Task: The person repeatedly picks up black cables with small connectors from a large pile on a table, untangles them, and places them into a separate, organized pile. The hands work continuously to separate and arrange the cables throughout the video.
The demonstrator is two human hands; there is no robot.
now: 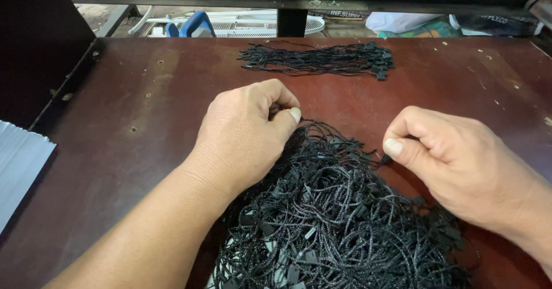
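Both hands pinch cords (339, 208) of a pile sprawling toward the camera.

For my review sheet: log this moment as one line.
left hand: pinching cord from tangled black cord heap | right hand: pinching same heap | sorted bundle: apart, farther on brown table

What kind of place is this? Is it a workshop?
Probably a small workshop or packing bench. Both hands, left hand and right hand, pinch cords from a big tangled pile of black string loops on a worn brown worktable. A tidy sorted bundle lies farther back.
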